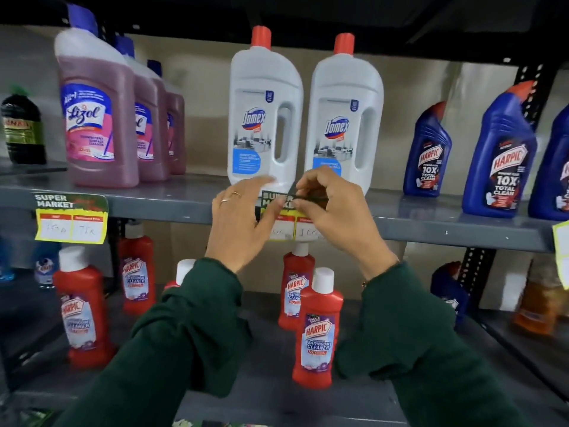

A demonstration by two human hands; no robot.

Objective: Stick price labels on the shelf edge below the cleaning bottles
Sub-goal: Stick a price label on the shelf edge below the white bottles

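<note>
A green, yellow and white price label [281,215] lies against the grey shelf edge [172,204], just below two white Domex bottles [264,118]. My right hand [335,211] pinches the label's top right corner, which is folded. On the label's left side rests my left hand [243,220], fingers spread and flat against it. Another price label [71,217] is stuck on the same edge further left, under the pink Lizol bottles [95,118].
Blue Harpic bottles [498,155] stand at the right of the same shelf, and part of a yellow label [562,241] shows at the frame's right edge. Red Harpic bottles [317,328] stand on the shelf below, under my arms. A dark bottle [21,127] sits far left.
</note>
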